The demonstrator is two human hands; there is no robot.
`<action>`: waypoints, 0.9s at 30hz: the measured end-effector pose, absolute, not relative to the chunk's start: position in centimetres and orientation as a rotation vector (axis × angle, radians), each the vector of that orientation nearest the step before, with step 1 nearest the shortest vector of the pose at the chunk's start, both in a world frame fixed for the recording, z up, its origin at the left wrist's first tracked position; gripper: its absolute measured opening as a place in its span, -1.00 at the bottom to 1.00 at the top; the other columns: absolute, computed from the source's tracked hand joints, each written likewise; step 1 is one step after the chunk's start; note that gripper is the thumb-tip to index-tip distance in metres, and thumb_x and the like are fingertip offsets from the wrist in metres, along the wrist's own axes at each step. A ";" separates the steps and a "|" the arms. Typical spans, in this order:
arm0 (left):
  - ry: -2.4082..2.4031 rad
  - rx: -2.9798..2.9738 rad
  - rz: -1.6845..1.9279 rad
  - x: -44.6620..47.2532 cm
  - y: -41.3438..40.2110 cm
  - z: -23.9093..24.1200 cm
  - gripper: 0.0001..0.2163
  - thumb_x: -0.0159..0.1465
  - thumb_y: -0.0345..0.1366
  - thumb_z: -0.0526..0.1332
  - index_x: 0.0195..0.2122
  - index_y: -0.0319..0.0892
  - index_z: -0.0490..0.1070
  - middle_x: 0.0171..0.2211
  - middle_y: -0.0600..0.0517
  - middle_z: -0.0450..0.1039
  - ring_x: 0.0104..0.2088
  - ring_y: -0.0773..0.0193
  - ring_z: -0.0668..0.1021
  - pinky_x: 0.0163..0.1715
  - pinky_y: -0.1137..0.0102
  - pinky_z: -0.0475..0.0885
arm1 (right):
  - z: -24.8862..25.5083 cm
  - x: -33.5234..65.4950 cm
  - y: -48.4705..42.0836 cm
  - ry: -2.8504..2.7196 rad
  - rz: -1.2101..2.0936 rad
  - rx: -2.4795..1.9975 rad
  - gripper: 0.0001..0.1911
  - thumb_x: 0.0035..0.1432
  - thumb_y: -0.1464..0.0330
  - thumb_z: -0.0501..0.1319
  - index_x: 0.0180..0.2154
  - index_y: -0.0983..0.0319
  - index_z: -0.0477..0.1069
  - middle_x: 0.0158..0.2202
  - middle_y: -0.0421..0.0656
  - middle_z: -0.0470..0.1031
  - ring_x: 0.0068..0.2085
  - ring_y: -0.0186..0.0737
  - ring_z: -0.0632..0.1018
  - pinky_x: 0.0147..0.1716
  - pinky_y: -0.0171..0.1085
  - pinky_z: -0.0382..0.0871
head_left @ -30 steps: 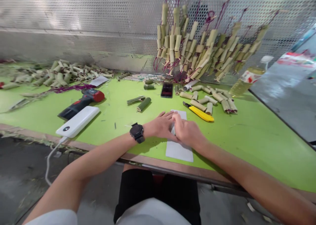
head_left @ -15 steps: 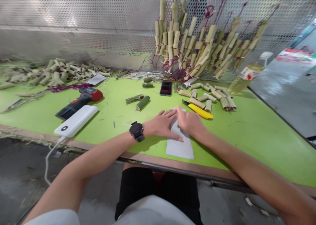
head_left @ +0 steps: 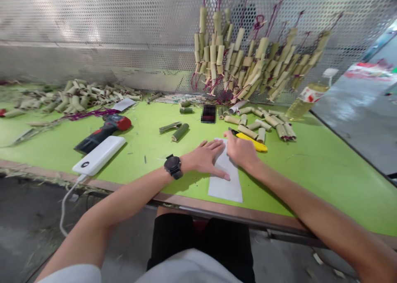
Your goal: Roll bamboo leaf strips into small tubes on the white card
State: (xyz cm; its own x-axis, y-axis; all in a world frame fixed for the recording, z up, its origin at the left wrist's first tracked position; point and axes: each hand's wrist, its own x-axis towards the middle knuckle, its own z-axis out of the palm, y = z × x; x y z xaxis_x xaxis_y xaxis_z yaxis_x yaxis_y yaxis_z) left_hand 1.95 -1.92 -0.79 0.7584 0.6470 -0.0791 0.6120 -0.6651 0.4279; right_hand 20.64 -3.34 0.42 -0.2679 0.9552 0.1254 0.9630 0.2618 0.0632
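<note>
A white sheet of paper lies flat on the green table near its front edge. My left hand, below a black wristwatch, presses on the sheet's left side with fingers spread and thumb stretched across it. My right hand is closed at the sheet's upper right edge, its fingers curled; whatever they may hold is hidden. Just behind that hand lies a yellow utility knife, partly covered by it. Two cut green bamboo pieces rest beyond my left hand.
Left of me are a cordless drill and a white power bank with a cable. Bamboo tubes are heaped at the back left. Strung bamboo pieces hang against the perforated metal wall. An oil bottle stands at the back right.
My right hand has moved slightly right, apart from my left fingertips, and now covers more of the yellow knife. My left hand stays on the paper. The view has shifted slightly.
</note>
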 end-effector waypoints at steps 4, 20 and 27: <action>0.928 2.536 0.128 1.9 -1.8 -0.8 0.15 0.11 0.55 0.18 0.54 -0.12 -0.04 0.54 -0.12 -0.12 0.53 -0.18 -0.07 0.48 -0.01 -0.25 | 0.5 20.0 -4.7 -2.606 -0.019 -1.654 -0.51 0.42 0.43 -0.17 0.24 0.35 0.30 -0.33 -0.01 0.65 -0.42 -0.14 0.55 -0.50 -0.26 0.07; 0.942 2.540 0.095 1.8 -1.5 -0.8 0.23 0.07 0.58 0.16 0.56 -0.13 -0.15 0.56 -0.14 -0.22 0.53 -0.20 -0.08 0.48 -0.03 -0.26 | 0.5 21.1 -3.3 -2.454 -0.146 -1.841 -0.56 0.38 0.42 -0.07 0.15 0.26 0.41 -0.22 0.02 0.68 -0.27 -0.05 0.61 -0.44 -0.24 0.09; 0.918 2.536 0.095 1.8 -1.4 -0.7 0.17 0.10 0.56 0.16 0.53 -0.16 -0.05 0.54 -0.19 -0.12 0.53 -0.17 -0.04 0.47 -0.03 -0.22 | 0.4 20.5 -4.4 -2.612 -0.045 -1.654 -0.54 0.36 0.44 -0.08 0.17 0.28 0.40 -0.14 0.03 0.67 -0.26 -0.09 0.60 -0.44 -0.24 0.12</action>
